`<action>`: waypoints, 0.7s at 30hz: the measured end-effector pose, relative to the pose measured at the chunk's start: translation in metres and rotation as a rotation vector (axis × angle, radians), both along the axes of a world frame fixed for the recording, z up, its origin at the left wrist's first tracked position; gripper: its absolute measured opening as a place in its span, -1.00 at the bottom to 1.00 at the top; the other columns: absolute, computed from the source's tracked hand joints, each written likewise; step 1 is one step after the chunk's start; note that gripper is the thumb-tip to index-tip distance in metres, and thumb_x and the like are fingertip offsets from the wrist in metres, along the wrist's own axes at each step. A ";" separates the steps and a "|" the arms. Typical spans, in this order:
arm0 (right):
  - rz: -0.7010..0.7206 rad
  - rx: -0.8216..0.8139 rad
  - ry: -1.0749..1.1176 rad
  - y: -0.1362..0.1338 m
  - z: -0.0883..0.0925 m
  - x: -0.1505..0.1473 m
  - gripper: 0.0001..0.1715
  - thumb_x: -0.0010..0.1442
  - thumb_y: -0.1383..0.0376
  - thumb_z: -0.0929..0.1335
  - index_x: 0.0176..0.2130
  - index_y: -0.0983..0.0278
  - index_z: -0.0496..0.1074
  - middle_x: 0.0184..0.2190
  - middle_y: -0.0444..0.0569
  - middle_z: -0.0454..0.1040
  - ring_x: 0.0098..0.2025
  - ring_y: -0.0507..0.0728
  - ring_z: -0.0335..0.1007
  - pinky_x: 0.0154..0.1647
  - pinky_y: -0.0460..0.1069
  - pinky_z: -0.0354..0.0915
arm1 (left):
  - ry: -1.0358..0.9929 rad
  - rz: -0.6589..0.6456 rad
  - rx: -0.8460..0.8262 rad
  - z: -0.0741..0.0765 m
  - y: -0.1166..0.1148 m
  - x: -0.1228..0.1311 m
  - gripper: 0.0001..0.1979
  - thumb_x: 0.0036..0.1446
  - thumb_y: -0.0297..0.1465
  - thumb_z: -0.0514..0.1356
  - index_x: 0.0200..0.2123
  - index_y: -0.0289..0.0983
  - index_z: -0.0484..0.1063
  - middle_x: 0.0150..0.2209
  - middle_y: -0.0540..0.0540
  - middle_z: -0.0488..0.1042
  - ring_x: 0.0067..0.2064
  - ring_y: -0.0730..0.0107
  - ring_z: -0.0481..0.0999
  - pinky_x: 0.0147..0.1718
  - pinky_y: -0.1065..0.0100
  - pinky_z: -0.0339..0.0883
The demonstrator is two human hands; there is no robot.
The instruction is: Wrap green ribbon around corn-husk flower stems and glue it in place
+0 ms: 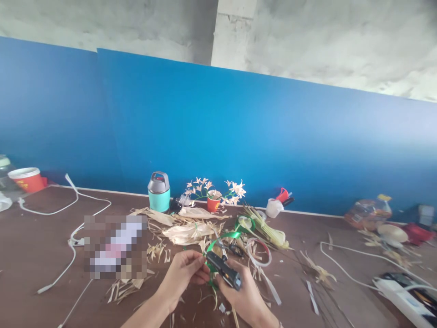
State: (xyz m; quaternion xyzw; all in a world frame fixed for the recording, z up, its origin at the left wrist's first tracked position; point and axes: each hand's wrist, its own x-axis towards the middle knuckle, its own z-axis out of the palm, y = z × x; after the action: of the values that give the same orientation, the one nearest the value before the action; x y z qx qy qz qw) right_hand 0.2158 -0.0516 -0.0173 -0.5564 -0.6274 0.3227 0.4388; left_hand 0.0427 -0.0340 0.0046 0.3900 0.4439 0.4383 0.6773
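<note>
My left hand (187,272) is closed in a pinch on a strip of shiny green ribbon (227,236), low in the middle of the head view. The ribbon runs back towards a green roll (251,223). My right hand (241,291) is wrapped round a black gun-shaped tool (223,269), its front end pointing at the left fingertips. Green pieces hang below between the hands; what exactly sits in the pinch is partly hidden. Just beyond lie scissors (236,249), a ring of clear tape (268,259) and dried corn husks (188,233).
A red paper cup (213,202) holds husk flowers (235,190), beside a turquoise flask (159,196). Pale green stalks (269,230) lie at right of centre. White cables (73,248) cross the left side; a power strip (404,300) lies at lower right. A blue partition (218,127) stands behind.
</note>
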 end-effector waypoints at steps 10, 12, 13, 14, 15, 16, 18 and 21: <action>0.162 -0.048 -0.048 0.002 0.009 0.000 -0.88 0.03 0.31 0.31 -0.44 0.35 0.39 -0.58 -0.13 0.36 -0.54 0.00 0.20 -0.51 -0.13 0.20 | -0.012 0.004 -0.010 0.001 -0.001 0.000 -0.62 -0.21 -0.13 0.33 -0.55 -0.36 0.42 -0.57 -0.07 0.53 -0.55 0.46 0.49 -0.55 0.49 0.30; 0.166 -0.049 -0.040 0.002 0.009 0.001 -0.90 0.03 0.34 0.31 -0.45 0.35 0.37 -0.58 -0.14 0.34 -0.54 -0.01 0.18 -0.52 -0.14 0.18 | -0.008 0.007 -0.012 0.002 -0.001 0.000 -0.62 -0.21 -0.13 0.34 -0.55 -0.36 0.41 -0.58 -0.06 0.52 -0.55 0.46 0.49 -0.55 0.49 0.30; 0.170 -0.049 -0.034 0.002 0.009 0.001 -0.91 0.03 0.35 0.31 -0.45 0.35 0.36 -0.58 -0.14 0.33 -0.54 -0.01 0.17 -0.53 -0.14 0.17 | -0.006 0.009 -0.011 0.002 -0.001 0.000 -0.62 -0.22 -0.12 0.34 -0.55 -0.36 0.41 -0.58 -0.06 0.52 -0.55 0.46 0.49 -0.55 0.49 0.30; 0.173 -0.046 -0.029 0.002 0.009 0.000 -0.92 0.03 0.35 0.31 -0.46 0.35 0.35 -0.59 -0.15 0.32 -0.54 -0.01 0.16 -0.53 -0.14 0.16 | -0.004 0.011 -0.010 0.003 -0.001 0.000 -0.62 -0.21 -0.13 0.33 -0.55 -0.35 0.41 -0.58 -0.06 0.52 -0.55 0.46 0.49 -0.55 0.48 0.30; 0.175 -0.043 -0.027 0.002 0.010 0.000 -0.92 0.02 0.36 0.31 -0.48 0.35 0.34 -0.59 -0.15 0.31 -0.55 -0.01 0.15 -0.54 -0.14 0.15 | -0.002 0.011 -0.009 0.003 -0.002 0.001 -0.63 -0.21 -0.13 0.33 -0.55 -0.35 0.41 -0.58 -0.06 0.52 -0.55 0.46 0.49 -0.55 0.48 0.30; 0.178 -0.040 -0.029 0.002 0.011 0.000 -0.92 0.02 0.37 0.30 -0.49 0.35 0.33 -0.60 -0.16 0.29 -0.55 -0.02 0.13 -0.54 -0.14 0.14 | -0.002 0.012 -0.008 0.004 -0.002 0.001 -0.63 -0.20 -0.13 0.33 -0.55 -0.35 0.41 -0.58 -0.06 0.52 -0.55 0.46 0.49 -0.55 0.48 0.30; 0.178 -0.032 -0.042 0.002 0.014 0.000 -0.90 0.02 0.37 0.30 -0.51 0.34 0.32 -0.61 -0.17 0.27 -0.56 -0.03 0.11 -0.55 -0.14 0.13 | -0.001 0.011 -0.004 0.004 -0.002 0.001 -0.64 -0.19 -0.14 0.33 -0.56 -0.35 0.41 -0.58 -0.06 0.52 -0.55 0.46 0.49 -0.54 0.48 0.29; 0.179 -0.034 -0.054 0.002 0.015 0.000 -0.88 0.00 0.37 0.30 -0.54 0.34 0.32 -0.63 -0.18 0.25 -0.57 -0.03 0.09 -0.57 -0.13 0.11 | -0.003 0.008 -0.002 0.004 -0.002 0.001 -0.65 -0.18 -0.14 0.33 -0.55 -0.35 0.41 -0.58 -0.06 0.51 -0.55 0.46 0.48 -0.54 0.48 0.29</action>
State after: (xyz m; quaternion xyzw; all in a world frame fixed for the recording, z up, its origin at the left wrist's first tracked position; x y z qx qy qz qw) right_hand 0.2157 -0.0500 -0.0023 -0.5139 -0.6809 0.3559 0.3816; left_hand 0.0441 -0.0364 0.0083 0.3866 0.4449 0.4413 0.6767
